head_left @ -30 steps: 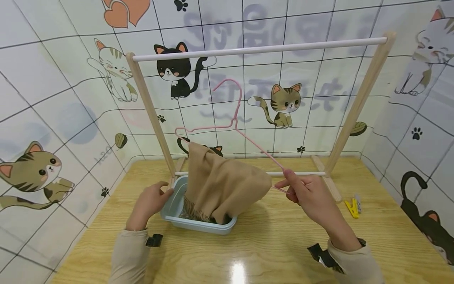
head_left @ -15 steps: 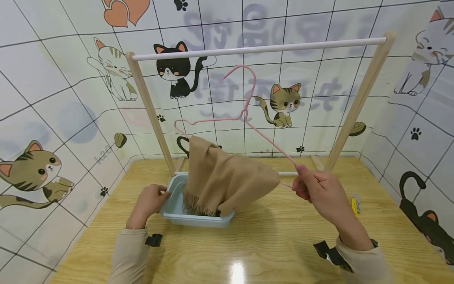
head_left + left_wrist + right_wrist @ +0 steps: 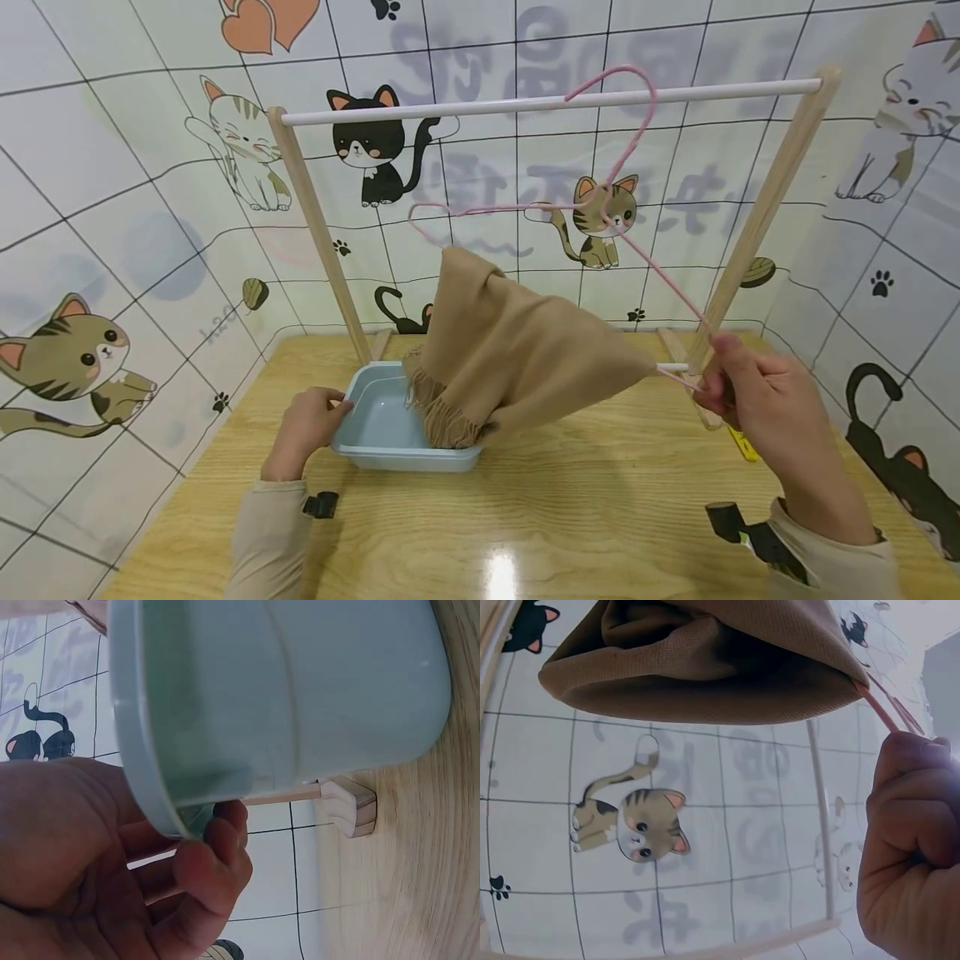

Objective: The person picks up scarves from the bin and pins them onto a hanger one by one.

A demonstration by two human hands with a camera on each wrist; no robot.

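My right hand [image 3: 772, 404] grips the right corner of a pink wire clothes hanger [image 3: 660, 271], holding it tilted over the table. A tan fringed scarf [image 3: 525, 350] hangs folded over the hanger's lower bar, its fringe overlapping the right side of a light blue plastic basin [image 3: 405, 460]. In the right wrist view, curled fingers [image 3: 915, 817] wrap the hanger's end beside the scarf. My left hand [image 3: 307, 429] pinches the basin's left rim between thumb and fingers, as the left wrist view shows. The hanger's hook overlaps the white rail in the head view.
A wooden rack with a white top rail [image 3: 480, 108] stands at the back of the table [image 3: 570, 517]. A yellow clothes peg [image 3: 742, 444] lies at right, partly hidden by my right hand. Behind is a tiled wall covering with cartoon cats.
My right hand has moved right and raised the hanger with the scarf, drawing much of the scarf out of the basin. My left hand stays on the rim; the basin has shifted slightly left.
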